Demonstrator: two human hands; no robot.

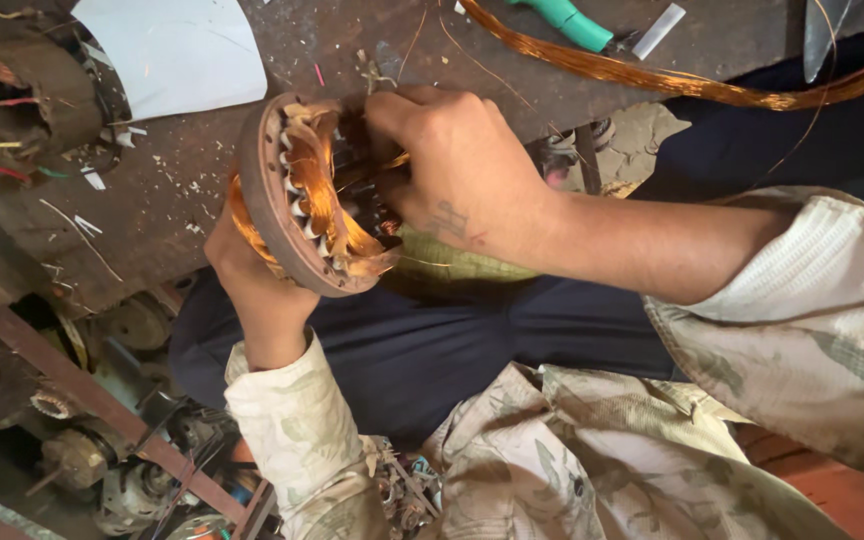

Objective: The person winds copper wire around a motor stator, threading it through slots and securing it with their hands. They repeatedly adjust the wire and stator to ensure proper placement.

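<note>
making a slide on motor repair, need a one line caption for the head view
Left hand steadies a rusty motor stator while the right hand works its copper windings.

Rusty round motor stator (297, 200) with copper windings, tilted on edge at the workbench's rim, apparently partly wound.

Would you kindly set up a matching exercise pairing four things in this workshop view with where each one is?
Things:
1. motor stator
2. green-handled tool
3. white sheet
4. loose copper wire bundle

Places:
A. top left of the workbench
B. held upright at the bench edge, the left hand behind it and the right hand reaching into its windings
C. curving across the top right of the bench
D. at the top edge, just above the wire bundle

Pairs: 1-B, 2-D, 3-A, 4-C
</note>
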